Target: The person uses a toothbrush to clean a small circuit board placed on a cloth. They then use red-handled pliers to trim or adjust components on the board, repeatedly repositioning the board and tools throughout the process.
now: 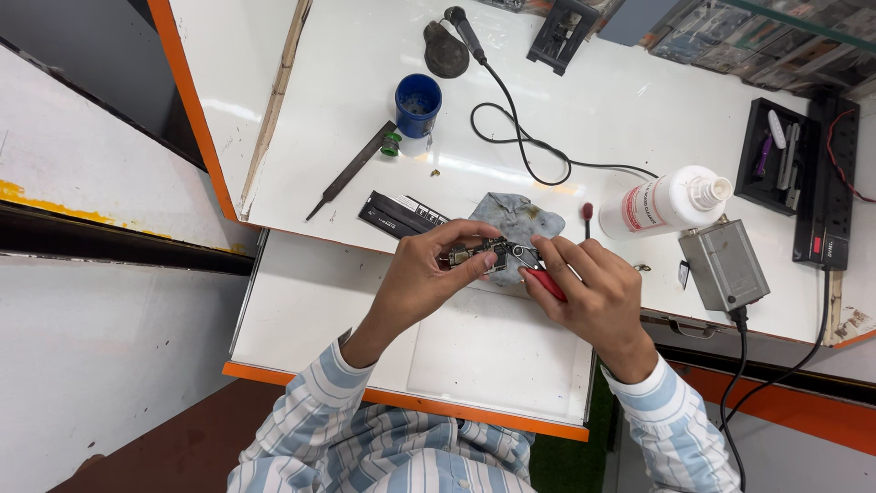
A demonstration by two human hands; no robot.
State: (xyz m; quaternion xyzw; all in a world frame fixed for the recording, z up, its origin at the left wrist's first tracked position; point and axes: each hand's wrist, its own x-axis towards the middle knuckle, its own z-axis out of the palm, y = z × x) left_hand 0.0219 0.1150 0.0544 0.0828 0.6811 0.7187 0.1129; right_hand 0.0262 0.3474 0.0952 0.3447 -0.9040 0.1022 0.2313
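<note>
Right now you hold a small metal circuit part (479, 254) just above the grey cloth (516, 222), over the far edge of the pull-out white tray (474, 351). Your left hand (422, 278) is pinched shut on the part's left end, thumb below and fingers on top. Your right hand (591, 290) is closed around a red-handled tool (548, 284) whose tip meets the part's right end; exactly what the tip touches is too small to tell.

As for progress, the part is out in the open and being worked on, so the job looks mid-way at most; no casing or finished piece shows beside it, and nothing looks reassembled.

Just left of the cloth lies a flat black case (400, 214), and to its right a small red-tipped swab (588, 217). Farther right a white bottle (671, 203) lies on its side, near a grey metal box (724, 265) with a cable. Farther off on the white bench (620, 100) stand a blue cup (418, 102), a dark file (351, 171), a black corded tool (465, 32) and a black tray of tools (776, 155). Orange edging runs round the bench and tray.
</note>
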